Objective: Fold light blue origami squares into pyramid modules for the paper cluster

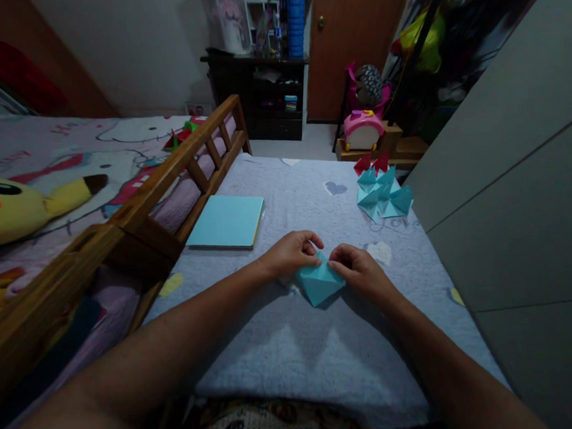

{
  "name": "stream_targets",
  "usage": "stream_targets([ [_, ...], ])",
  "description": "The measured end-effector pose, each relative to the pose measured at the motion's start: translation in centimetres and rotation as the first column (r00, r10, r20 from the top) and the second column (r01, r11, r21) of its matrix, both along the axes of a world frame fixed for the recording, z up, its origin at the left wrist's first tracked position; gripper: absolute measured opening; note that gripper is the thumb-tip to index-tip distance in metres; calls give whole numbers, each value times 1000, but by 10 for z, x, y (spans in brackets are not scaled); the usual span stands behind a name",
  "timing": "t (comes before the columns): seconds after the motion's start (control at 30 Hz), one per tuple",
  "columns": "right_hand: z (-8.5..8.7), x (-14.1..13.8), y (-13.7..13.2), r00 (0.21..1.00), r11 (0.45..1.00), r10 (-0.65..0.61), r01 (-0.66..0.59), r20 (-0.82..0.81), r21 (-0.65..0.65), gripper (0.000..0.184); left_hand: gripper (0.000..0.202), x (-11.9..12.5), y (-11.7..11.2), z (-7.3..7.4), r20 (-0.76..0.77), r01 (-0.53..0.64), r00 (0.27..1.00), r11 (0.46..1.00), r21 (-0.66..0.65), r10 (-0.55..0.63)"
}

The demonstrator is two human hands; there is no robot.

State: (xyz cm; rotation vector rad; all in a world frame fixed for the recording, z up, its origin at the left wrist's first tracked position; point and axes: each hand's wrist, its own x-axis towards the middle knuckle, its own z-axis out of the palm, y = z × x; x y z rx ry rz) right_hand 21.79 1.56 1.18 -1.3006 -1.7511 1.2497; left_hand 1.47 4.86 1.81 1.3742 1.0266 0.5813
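Observation:
A light blue piece of origami paper (pixel 319 287), folded into a pointed shape, is between my two hands just above the bed sheet. My left hand (pixel 294 252) pinches its upper left side with thumb and fingers. On the upper right side, my right hand (pixel 361 268) grips the paper the same way. The fingertips cover part of the top folds. A stack of light blue square paper (pixel 227 220) lies to the left, beyond my left forearm. Several folded light blue paper pieces (pixel 382 194) stand at the far right, with red folded pieces (pixel 371 163) behind them.
A wooden rail (pixel 180 176) runs along the left edge of the bed sheet (pixel 295 351). Past it, a yellow plush toy (pixel 8 206) lies on another bed. A pale cabinet (pixel 518 178) borders the right side. Beyond the far edge sits a pink toy case (pixel 363 130).

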Motion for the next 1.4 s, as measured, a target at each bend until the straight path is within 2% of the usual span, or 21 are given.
stream_targets([
  [0.17,7,8,-1,998,997,-53,54,-14,46,22,32,3,0,-4,-2,-27,1000,1000,-11,27],
  [0.33,5,9,-3,993,989,-109,112,-40,99,24,35,-1,-3,-4,92,-176,981,981,78,169],
  [0.43,3,9,-4,992,961,-125,119,6,251,36,34,-2,0,-4,66,-232,972,963,137,225],
  [0.53,3,8,-7,996,904,-73,48,43,425,52,29,0,7,-5,-48,-170,983,974,151,179],
  [0.6,4,6,-10,998,873,3,-30,57,486,52,28,1,13,-6,-107,-124,984,982,142,140],
  [0.67,2,3,-13,996,870,37,-74,84,487,43,26,3,18,-7,-134,-97,984,986,132,115],
  [0.77,-3,-2,-14,989,904,-4,-59,146,424,27,24,3,23,-8,-170,-71,981,989,133,94],
  [0.87,-8,-5,-13,980,922,-42,-36,192,386,22,24,3,25,-7,-215,-47,973,987,157,81],
  [1.03,-12,-5,-11,962,919,-48,-63,270,390,13,24,3,26,-6,-276,8,960,977,212,52],
  [1.27,-10,-2,-8,952,934,1,-110,306,339,11,28,0,28,-12,-339,59,940,955,290,45],
  [1.4,-9,-1,-8,938,932,19,-142,346,334,12,24,-1,26,-11,-368,65,927,942,329,65],
])
